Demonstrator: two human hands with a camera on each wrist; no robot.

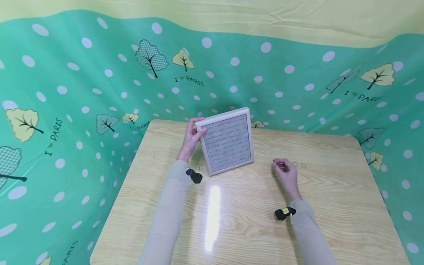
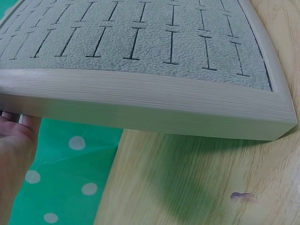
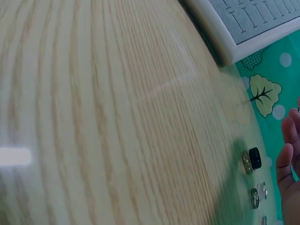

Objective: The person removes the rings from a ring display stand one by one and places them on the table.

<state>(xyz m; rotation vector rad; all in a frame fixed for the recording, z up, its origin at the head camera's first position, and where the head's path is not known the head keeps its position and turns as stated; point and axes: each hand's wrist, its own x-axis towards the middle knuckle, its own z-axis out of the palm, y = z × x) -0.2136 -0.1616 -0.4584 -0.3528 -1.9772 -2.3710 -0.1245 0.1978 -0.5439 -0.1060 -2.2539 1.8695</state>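
A square ring display tray (image 1: 226, 115) with a pale frame and grey slotted padding stands tilted up on the table. My left hand (image 1: 191, 139) grips its upper left corner, thumb on the front of the frame and other fingers mostly hidden behind. In the left wrist view, the tray's side frame (image 2: 150, 110) fills the middle. To the right of the tray my right hand (image 1: 286, 173) is held with thumb and fingers pinched together. A small shiny piece, apparently a ring (image 3: 298, 109), shows at its fingertips, mostly cut off by the view's edge.
In the right wrist view, a black ring (image 3: 255, 158), a patterned gold-toned ring (image 3: 247, 162) and a patterned dark silver ring (image 3: 254, 198) stand near that hand, with more at the edge. A polka-dot green cloth (image 1: 233, 89) hangs behind the wooden table (image 1: 245, 221).
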